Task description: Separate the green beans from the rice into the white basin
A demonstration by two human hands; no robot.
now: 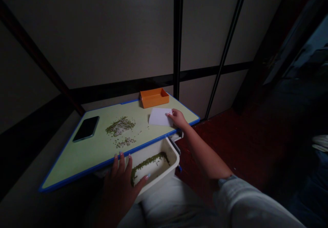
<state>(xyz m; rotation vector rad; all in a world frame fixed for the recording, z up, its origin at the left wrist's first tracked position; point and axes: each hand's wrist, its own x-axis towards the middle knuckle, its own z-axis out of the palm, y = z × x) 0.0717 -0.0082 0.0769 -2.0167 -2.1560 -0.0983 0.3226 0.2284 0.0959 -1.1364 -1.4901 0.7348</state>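
My right hand (pixel 177 117) pinches the right edge of a white card (pixel 160 117), which is held over the right part of the pale green tabletop (pixel 99 156). My left hand (pixel 124 175) lies with spread fingers at the left end of a white plastic bin (pixel 174 159). The bin sits at the table's front edge, above my lap. Inside it, small green beans or pellets (pixel 153 159) gather along the far side. A loose pile of similar green bits mixed with paler grains (pixel 120 127) is spread on the tabletop, with a smaller scatter in front.
An orange open box (pixel 154 98) stands at the back right of the table. A dark-screened phone (pixel 86 128) lies at the left. Panelled doors (pixel 128 33) rise right behind the table, and a dark red floor (pixel 220 142) stretches to the right.
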